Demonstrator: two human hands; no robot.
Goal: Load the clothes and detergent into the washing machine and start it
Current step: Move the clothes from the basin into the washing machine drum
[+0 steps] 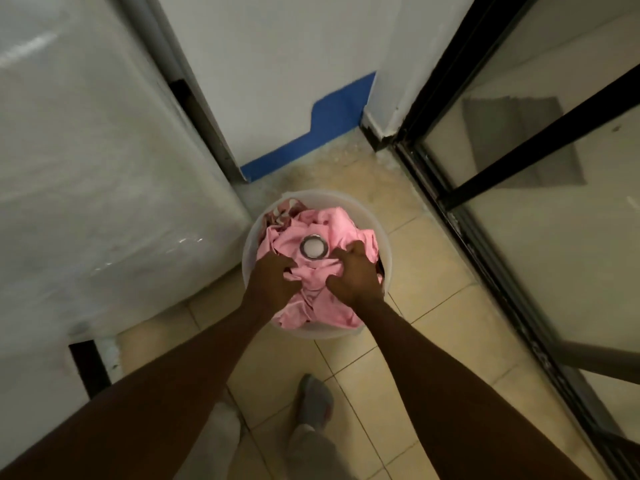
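Clearly gathering: pink clothes [322, 237] fill a white bucket [249, 244] on the tiled floor [433, 341], a small metal cup [314, 247] nested on top. Left hand [273, 277] and right hand [356, 271] both clutch fabric. Next, lift without spilling toward the wrapped machine [104, 168], left.

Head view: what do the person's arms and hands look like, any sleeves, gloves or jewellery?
Both forearms are bare from the bottom of the frame to the wrists, with no sleeves in sight. The left hand and right hand wear no gloves. No watch, bracelet or ring shows, though the picture is somewhat blurred, so a thin ring could be missed.
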